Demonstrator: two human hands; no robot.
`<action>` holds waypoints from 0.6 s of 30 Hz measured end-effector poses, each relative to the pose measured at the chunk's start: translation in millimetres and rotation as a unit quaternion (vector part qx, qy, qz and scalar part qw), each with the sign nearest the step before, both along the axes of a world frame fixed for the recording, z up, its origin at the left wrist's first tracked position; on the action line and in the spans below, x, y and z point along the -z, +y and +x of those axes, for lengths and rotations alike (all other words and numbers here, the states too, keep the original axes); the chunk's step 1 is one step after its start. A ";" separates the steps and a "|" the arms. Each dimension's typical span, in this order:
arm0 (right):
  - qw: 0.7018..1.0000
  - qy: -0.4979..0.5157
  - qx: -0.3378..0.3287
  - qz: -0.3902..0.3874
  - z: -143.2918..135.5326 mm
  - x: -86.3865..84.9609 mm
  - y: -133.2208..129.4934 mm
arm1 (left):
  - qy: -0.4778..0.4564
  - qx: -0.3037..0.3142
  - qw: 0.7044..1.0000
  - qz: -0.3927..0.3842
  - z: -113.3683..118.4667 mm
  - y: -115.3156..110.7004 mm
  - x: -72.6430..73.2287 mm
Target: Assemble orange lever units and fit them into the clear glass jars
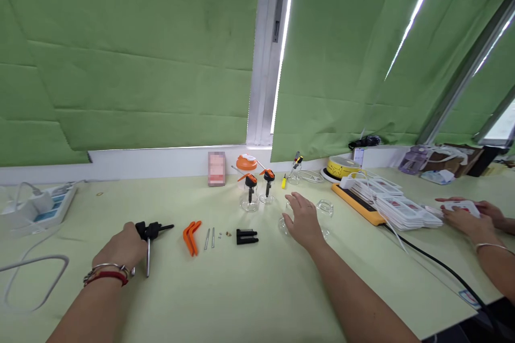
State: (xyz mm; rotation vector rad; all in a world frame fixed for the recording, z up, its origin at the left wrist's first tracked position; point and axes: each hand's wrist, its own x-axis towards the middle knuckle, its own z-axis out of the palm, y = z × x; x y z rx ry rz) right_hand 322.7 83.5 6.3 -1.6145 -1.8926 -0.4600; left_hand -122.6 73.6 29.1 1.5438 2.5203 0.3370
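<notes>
My left hand (123, 249) is closed around one end of a black tool with metal rods (152, 230) at the left of the table. My right hand (301, 220) hovers or rests over clear glass pieces (285, 225), its fingers apart; the hand partly hides them. Between my hands lie two orange bent parts (191, 238), two thin metal screws (210, 238), tiny bits of hardware (228, 234) and a pair of black parts with springs (247, 236). Behind them stand two glass jars with black and orange tops (250, 193).
A white power strip (56, 206) with cables is at the left. An orange-edged power strip (358, 203), stacked white packs (402, 209) and a black cable (438, 263) lie at the right. Another person's hands (470, 220) hold a white item at the far right.
</notes>
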 end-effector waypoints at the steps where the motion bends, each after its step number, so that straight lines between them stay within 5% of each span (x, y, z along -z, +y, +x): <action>1: 1.000 -0.005 0.005 -0.001 0.6 0.1 2.7 | -0.001 0.005 1.000 0.002 1.7 -0.5 -0.5; 10: 0.994 -0.055 0.062 0.069 7.9 -11.8 5.2 | 0.020 -0.003 1.000 0.007 14.6 -8.3 -13.1; 15: 0.970 0.156 0.159 0.097 45.0 -14.6 -6.6 | 0.050 0.003 0.994 0.098 23.9 -11.4 -20.5; 18: 0.934 0.336 0.121 0.030 61.0 3.1 -6.5 | 0.057 0.009 0.989 0.135 29.3 -11.0 -21.0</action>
